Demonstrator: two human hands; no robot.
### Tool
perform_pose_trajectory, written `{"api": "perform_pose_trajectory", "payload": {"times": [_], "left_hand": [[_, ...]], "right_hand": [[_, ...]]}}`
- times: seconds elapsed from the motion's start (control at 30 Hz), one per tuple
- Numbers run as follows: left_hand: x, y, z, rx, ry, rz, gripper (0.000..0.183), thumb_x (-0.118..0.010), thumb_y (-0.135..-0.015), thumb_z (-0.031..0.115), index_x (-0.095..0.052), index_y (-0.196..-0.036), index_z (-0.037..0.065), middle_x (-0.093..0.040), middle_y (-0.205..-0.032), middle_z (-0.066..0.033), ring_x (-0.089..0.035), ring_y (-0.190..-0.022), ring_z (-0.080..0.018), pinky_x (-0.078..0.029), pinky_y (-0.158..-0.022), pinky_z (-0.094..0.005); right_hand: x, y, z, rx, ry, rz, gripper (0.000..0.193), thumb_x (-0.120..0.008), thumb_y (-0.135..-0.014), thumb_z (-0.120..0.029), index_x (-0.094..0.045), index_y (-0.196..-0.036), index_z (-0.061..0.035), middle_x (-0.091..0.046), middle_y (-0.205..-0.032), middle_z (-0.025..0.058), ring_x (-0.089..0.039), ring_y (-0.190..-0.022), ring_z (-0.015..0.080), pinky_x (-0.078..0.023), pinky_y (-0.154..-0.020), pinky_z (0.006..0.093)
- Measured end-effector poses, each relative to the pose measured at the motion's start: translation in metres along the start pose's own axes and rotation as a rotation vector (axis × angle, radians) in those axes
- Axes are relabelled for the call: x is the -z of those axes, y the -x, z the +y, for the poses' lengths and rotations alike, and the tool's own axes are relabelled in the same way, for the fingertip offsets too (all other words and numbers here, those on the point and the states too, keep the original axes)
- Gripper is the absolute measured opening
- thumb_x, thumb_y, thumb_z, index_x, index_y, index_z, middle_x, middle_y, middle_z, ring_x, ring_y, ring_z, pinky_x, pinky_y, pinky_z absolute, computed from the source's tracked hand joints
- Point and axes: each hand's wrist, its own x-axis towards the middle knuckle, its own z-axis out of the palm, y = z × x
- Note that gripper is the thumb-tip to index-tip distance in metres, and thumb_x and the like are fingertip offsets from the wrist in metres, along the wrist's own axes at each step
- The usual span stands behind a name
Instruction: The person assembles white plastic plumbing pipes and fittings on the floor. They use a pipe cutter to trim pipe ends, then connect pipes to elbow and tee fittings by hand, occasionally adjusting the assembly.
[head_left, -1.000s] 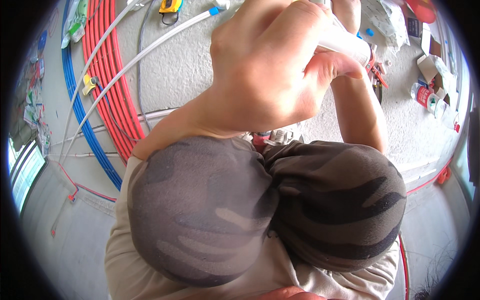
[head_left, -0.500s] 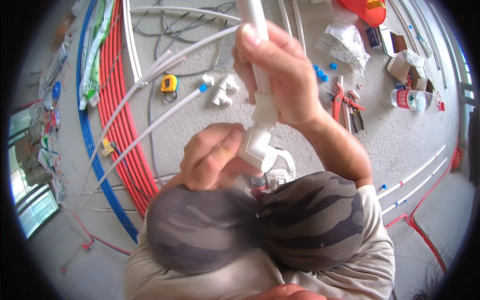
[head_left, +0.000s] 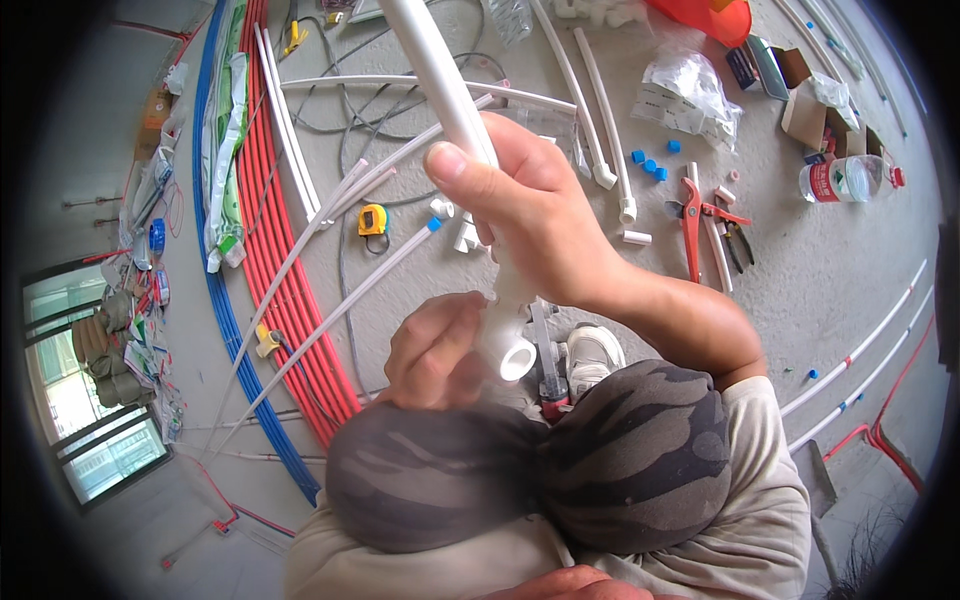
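My right hand (head_left: 530, 210) is wrapped round a white plastic pipe (head_left: 440, 80), which slants up toward the far left. At the pipe's near end is a white elbow fitting (head_left: 506, 335), its round open mouth turned toward me. Closed fingers of my left hand (head_left: 430, 350) press against the fitting's left side; they are somewhat blurred. Behind the joint stands a slim grey tool with a red lower part (head_left: 550, 375), partly hidden by my knees. More white fittings (head_left: 466, 235) lie beyond my hands, partly covered by the right one.
Red pipes (head_left: 285, 250) and blue pipes (head_left: 235, 310) run along the left. A yellow tape measure (head_left: 373, 220) lies nearer. To the right are a red pipe cutter (head_left: 692, 225), pliers (head_left: 738, 243), blue caps (head_left: 650, 165), a water bottle (head_left: 840, 180) and open boxes (head_left: 805, 115).
The pipe's far end has swung left, and the elbow's mouth has turned more toward me. Both hands keep their places on pipe and fitting. My view has shifted, moving the floor things rightward and down.
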Motion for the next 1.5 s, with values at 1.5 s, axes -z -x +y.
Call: {"api": "perform_pose_trajectory", "payload": {"times": [1.5], "left_hand": [[-0.040,-0.008,-0.022,0.143,0.013,0.103,0.018,-0.060,-0.064,-0.006,-0.057,-0.082,-0.002,-0.055,-0.070,-0.0156,-0.054,-0.055,-0.0367,-0.043,-0.050,-0.0427]], "right_hand": [[-0.003,-0.004,0.044,-0.193,0.084,-0.136,0.028,-0.067,-0.100,-0.027,-0.059,-0.105,-0.0011,-0.058,-0.085,0.0037,-0.054,-0.082,0.0132,-0.047,-0.073,0.0347]]}}
